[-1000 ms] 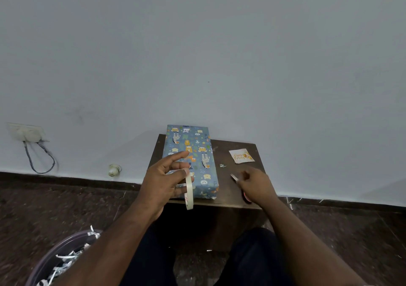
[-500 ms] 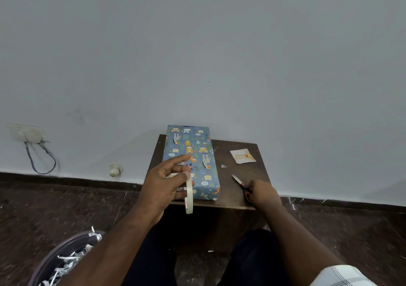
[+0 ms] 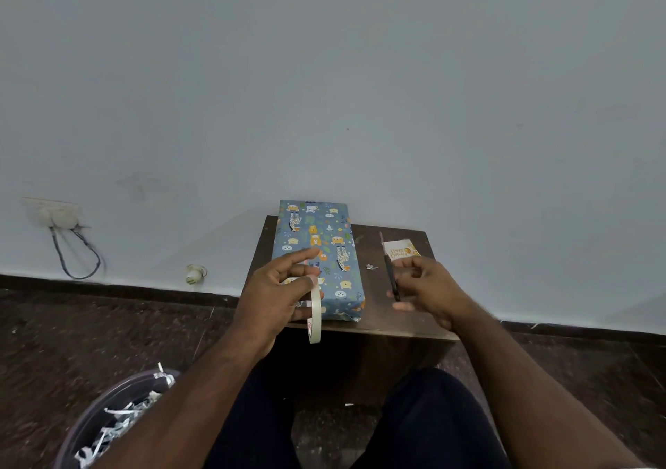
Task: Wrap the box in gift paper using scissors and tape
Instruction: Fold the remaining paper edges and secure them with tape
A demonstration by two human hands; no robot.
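One box (image 3: 317,256), one tape roll (image 3: 314,312), seemingly one scissors (image 3: 391,274).

I take the wrapped box (image 3: 317,256) as my landmark. Just right of it, bare table (image 3: 371,310) leaves a lane, narrowed by a small paper scrap (image 3: 371,267) and the scissors (image 3: 391,270) in my right hand (image 3: 427,288). Further right lies a card (image 3: 400,249). My left hand (image 3: 277,295) with the tape roll (image 3: 314,312) blocks the box's near end.
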